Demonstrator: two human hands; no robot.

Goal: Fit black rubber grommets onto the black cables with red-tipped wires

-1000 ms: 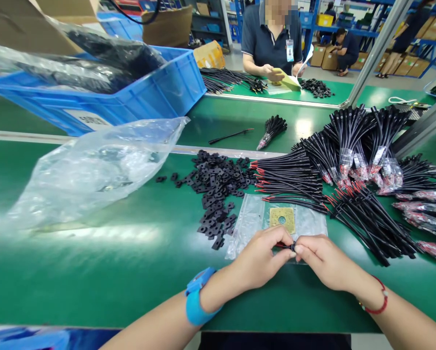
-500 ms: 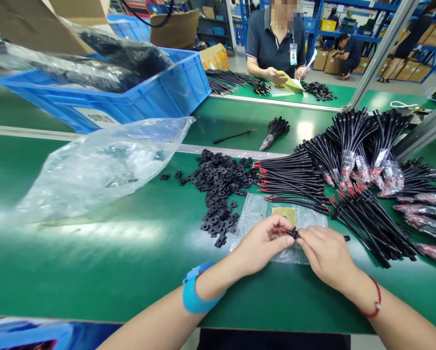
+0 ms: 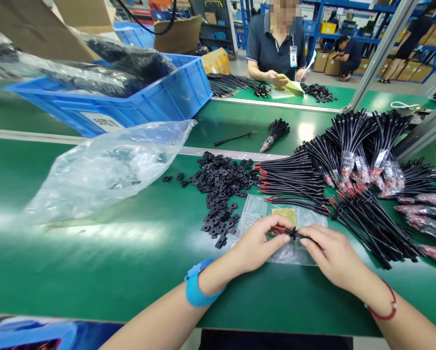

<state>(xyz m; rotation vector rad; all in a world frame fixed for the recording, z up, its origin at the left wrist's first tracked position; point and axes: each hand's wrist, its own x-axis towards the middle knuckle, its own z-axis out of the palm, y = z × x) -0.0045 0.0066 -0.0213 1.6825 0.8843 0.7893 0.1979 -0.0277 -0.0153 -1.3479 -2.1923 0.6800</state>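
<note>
Head view: the left hand [image 3: 257, 244] and right hand [image 3: 330, 250] both pinch 1 black cable [image 3: 295, 234] above a clear bag [image 3: 252, 211] and yellow square [image 3: 287, 214].

Looks like a factory workshop. Has a long, flat green bench [image 3: 130, 272] (heaped with thin black cables [image 3: 378, 228]) and blue metal shelving [image 3: 317, 22] behind.

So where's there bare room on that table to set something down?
The widest bare stretch of green table is front left, between the clear plastic bag and the blue wristband by the left hand. A smaller patch lies right of the right hand, before the loose black cables. Beyond the hands it's crowded with small black parts and bundled cables.
</note>
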